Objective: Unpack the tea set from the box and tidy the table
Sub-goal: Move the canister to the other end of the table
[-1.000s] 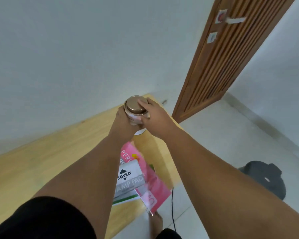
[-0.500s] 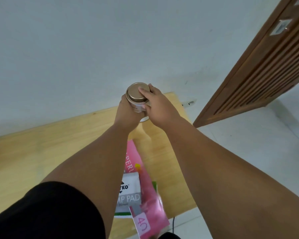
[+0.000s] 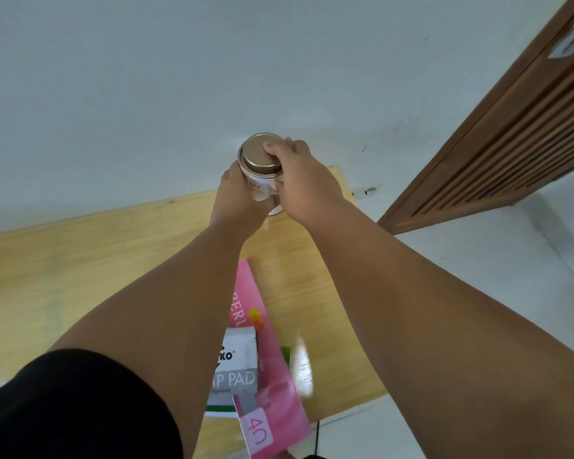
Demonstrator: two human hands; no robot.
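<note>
A small round tin (image 3: 260, 167) with a gold lid and a white body is held above the far right corner of the light wooden table (image 3: 80, 279), close to the white wall. My left hand (image 3: 236, 200) wraps the tin's body from the left and below. My right hand (image 3: 304, 183) grips the tin from the right, with fingertips on the lid's edge. A bit of a white rim (image 3: 276, 211) shows under my hands; what it belongs to is hidden. No box or other tea ware is in sight.
A pink booklet (image 3: 272, 385) lies near the table's front edge with a grey stamp pad box (image 3: 237, 369) on it and a green-edged sheet (image 3: 285, 356) beneath. A brown slatted door (image 3: 511, 137) stands at the right above white floor tiles. A black cable (image 3: 317, 438) hangs below the table edge.
The view has swung left and up, so the door sits further right. Both hands keep hold of the tin, which stays near the table's far corner.
</note>
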